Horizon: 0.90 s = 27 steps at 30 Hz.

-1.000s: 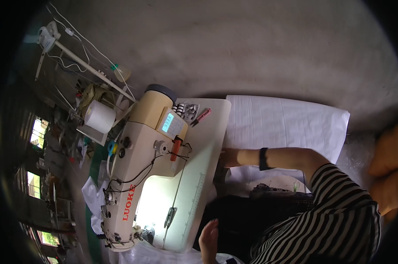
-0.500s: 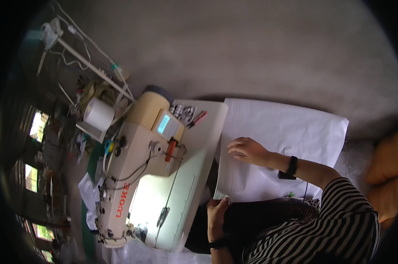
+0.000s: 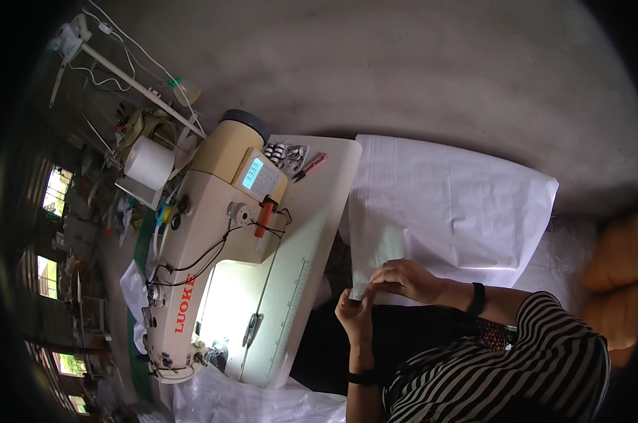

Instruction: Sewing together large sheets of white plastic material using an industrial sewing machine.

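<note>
A large white sheet of cloth [image 3: 460, 204] lies spread to the right of the sewing machine [image 3: 206, 211], its near edge drawn toward me. At its near left corner my left hand [image 3: 356, 316] is closed, thumb and fingers pinching the edge. Beside it, almost touching, my right hand [image 3: 405, 280] is closed with its fingertips on the same edge. A fold runs through the cloth by the right hand. The fingertips partly cover the gripped corner.
On the white machine table [image 3: 301, 233] lie pink-handled snips [image 3: 310, 167] and a pack of bobbins [image 3: 286, 156]. A white thread cone [image 3: 149, 162] stands behind the machine. Clear plastic [image 3: 262, 405] gathers below the table. Orange-brown bundles [image 3: 615, 275] are at the right, near the grey wall [image 3: 432, 70].
My right hand has come from lying open on the cloth down to the corner by my left hand, and its fingers have closed on the edge. The view has shifted slightly.
</note>
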Motion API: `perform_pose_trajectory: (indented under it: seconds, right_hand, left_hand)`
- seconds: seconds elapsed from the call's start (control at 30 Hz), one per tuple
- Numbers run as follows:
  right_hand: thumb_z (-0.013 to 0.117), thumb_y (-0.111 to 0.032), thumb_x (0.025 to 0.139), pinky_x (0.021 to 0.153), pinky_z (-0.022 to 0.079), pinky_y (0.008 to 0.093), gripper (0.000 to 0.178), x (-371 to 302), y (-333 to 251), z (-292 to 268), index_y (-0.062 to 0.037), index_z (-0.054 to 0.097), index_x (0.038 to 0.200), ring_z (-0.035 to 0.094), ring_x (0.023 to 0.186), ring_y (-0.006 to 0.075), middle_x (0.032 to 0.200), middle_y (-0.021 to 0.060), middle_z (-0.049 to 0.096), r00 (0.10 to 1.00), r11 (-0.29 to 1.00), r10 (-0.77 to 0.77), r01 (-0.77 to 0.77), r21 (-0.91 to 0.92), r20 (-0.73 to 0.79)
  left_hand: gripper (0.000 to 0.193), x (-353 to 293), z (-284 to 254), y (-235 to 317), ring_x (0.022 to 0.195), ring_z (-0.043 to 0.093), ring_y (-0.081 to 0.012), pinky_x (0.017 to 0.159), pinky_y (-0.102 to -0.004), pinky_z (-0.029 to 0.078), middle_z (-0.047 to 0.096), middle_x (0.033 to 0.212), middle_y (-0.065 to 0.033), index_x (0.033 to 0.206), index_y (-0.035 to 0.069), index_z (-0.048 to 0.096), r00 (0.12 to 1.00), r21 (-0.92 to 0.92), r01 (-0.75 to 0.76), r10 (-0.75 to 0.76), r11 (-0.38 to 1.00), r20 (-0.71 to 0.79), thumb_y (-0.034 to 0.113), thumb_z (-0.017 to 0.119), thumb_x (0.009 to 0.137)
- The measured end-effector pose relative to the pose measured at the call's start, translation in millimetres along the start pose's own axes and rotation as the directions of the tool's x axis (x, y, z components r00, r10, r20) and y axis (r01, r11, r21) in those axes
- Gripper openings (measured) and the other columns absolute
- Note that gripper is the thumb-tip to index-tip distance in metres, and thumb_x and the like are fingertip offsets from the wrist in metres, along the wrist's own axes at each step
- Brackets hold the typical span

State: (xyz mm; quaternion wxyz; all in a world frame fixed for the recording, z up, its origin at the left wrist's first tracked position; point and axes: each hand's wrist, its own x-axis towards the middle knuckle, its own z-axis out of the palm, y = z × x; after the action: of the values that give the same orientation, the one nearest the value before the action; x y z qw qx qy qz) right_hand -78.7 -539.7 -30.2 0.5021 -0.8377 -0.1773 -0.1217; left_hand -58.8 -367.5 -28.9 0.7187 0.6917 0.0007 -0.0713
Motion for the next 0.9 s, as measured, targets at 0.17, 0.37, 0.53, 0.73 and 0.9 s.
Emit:
perform_pose_trajectory:
  seconds: [0.17, 0.37, 0.53, 0.73, 0.9]
  right_hand:
    - [0.059, -0.014, 0.098, 0.073, 0.048, 0.0282, 0.012, -1.9, 4.4, -9.3, -0.0032, 0.064, 0.097, 0.059, 0.078, 0.0118, 0.090, 0.0031, 0.065, 0.899, 0.874, 0.409, -0.336, 0.352, -0.157]
    - [0.046, -0.012, 0.103, 0.068, 0.039, 0.0184, 0.017, 1.8, 9.7, -46.3, -0.0076, 0.055, 0.090, 0.045, 0.075, 0.0016, 0.082, -0.0068, 0.052, 0.661, 0.486, 0.697, -0.153, 0.860, -0.276]
    - [0.048, -0.014, 0.103, 0.067, 0.040, 0.0192, 0.015, 1.5, 12.2, -37.1, -0.0089, 0.056, 0.091, 0.046, 0.073, 0.0027, 0.081, -0.0061, 0.052, 0.775, 0.557, 0.587, -0.176, 0.812, -0.235]
    - [0.049, -0.018, 0.103, 0.089, 0.043, 0.0258, 0.017, -43.9, 100.6, -68.4, -0.0076, 0.060, 0.109, 0.055, 0.097, 0.0105, 0.101, -0.0015, 0.059, 0.737, 0.797, 0.448, -0.072, 0.600, -0.506]
    - [0.047, -0.026, 0.104, 0.077, 0.046, 0.0315, 0.031, -140.1, 116.6, -341.1, -0.0004, 0.064, 0.104, 0.056, 0.080, 0.0166, 0.093, 0.0016, 0.064, 0.147, 0.882, 0.040, -0.469, -0.034, -0.988]
  left_hand:
    - [0.018, -3.5, -8.0, -2.4, 0.062, 0.056, -0.0042, 0.052, -0.0192, 0.044, 0.060, 0.069, 0.0016, 0.082, -0.001, 0.060, 1.000, 0.082, 0.000, 0.000, 0.997, 0.005, 0.003, 0.078, 0.082]
    - [0.042, 8.2, -49.1, -15.2, 0.099, 0.064, -0.0299, 0.088, -0.0384, 0.051, 0.066, 0.103, -0.0139, 0.106, 0.000, 0.060, 0.985, 0.698, -0.074, 0.160, 0.713, -0.059, 0.016, 0.082, 0.074]
    - [0.043, 25.3, 8.4, 35.2, 0.127, 0.048, -0.0291, 0.110, -0.0483, 0.033, 0.061, 0.124, -0.0105, 0.114, 0.008, 0.062, 0.837, 0.731, -0.496, 0.481, 0.469, 0.260, 0.023, 0.076, 0.076]
    - [0.016, 52.4, 10.4, -25.0, 0.090, 0.065, -0.0278, 0.082, -0.0374, 0.048, 0.067, 0.094, -0.0119, 0.095, 0.004, 0.065, 0.979, 0.633, -0.185, 0.081, 0.752, 0.190, 0.017, 0.068, 0.086]
    - [0.018, 52.3, -64.3, -90.7, 0.073, 0.053, -0.0136, 0.068, -0.0321, 0.044, 0.057, 0.080, -0.0019, 0.095, -0.001, 0.060, 0.997, 0.370, 0.072, -0.074, 0.926, -0.008, 0.016, 0.062, 0.091]
